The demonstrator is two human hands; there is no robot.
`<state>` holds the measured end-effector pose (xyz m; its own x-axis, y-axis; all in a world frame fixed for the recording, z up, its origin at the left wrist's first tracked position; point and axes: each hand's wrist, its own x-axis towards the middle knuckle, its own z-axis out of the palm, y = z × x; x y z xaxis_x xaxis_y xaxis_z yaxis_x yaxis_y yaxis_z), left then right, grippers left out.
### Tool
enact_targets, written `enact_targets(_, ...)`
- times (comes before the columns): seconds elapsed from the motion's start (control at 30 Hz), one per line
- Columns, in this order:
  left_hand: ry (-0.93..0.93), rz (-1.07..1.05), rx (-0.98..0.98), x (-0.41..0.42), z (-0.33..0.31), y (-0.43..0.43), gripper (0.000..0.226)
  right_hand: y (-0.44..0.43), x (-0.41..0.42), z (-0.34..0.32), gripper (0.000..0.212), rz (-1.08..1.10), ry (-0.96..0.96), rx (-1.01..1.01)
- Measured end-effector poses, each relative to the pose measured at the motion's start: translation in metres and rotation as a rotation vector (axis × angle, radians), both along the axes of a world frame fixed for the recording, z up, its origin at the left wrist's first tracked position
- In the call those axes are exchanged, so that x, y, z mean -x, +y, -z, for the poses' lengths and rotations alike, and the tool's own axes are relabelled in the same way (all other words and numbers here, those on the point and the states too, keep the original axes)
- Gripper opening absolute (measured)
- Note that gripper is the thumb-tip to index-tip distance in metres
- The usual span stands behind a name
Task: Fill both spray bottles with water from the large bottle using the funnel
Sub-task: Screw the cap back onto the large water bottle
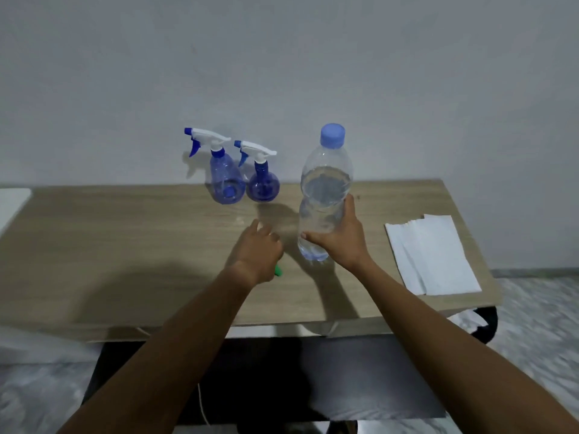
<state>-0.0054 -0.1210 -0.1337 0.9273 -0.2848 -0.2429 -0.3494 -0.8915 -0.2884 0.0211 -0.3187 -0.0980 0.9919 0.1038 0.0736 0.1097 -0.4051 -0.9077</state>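
The left hand (pixel 257 249) lies curled over a small green object (pixel 278 270), mostly hidden; its grasp is unclear. The right hand (pixel 340 238) grips the clear blue-capped water bottle (pixel 324 189) on the wooden table (pixel 125 245). Beyond stand two blue trigger spray bottles (pixel 227 180).

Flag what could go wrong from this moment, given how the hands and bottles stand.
1. The right hand grips the tall large bottle low on its body; it could tip or slip when lifted.
2. The left hand covers a green item, probably the funnel; its grip there is hidden.
3. Both spray bottles still wear trigger heads and stand close together; unscrewing one may knock the other.
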Motion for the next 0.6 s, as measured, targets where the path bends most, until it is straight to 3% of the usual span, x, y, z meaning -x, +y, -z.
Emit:
enact_targets(0.07, -0.045, 0.041, 0.015, -0.004, 0.002, 0.003, 0.035, -0.001, -0.003, 0.001, 0.083, 0.023, -0.021, 0.013)
enact_targets(0.17, -0.144, -0.023, 0.205, -0.017, 0.005, 0.014, 0.030, -0.002, -0.015, 0.001, 0.087, 0.049, -0.040, 0.002)
enact_targets(0.3, -0.301, -0.301, 0.636, -0.039, 0.001, 0.011, 0.029, -0.001, -0.045, -0.005, 0.090, 0.133, -0.079, 0.032)
enact_targets(0.43, -0.336, -0.588, 1.062, -0.072, -0.018, -0.019, 0.033, -0.002, -0.097, -0.019, 0.081, 0.197, -0.133, 0.030)
enact_targets(0.5, -0.309, -0.713, 1.125, -0.091, -0.017, -0.031, 0.030, -0.003, -0.120, -0.018, 0.080, 0.188, -0.162, 0.055)
enact_targets(0.6, -0.300, -0.768, 1.054, -0.118, -0.006, -0.042, 0.025, -0.004, -0.149, -0.009, 0.079, 0.170, -0.174, 0.095)
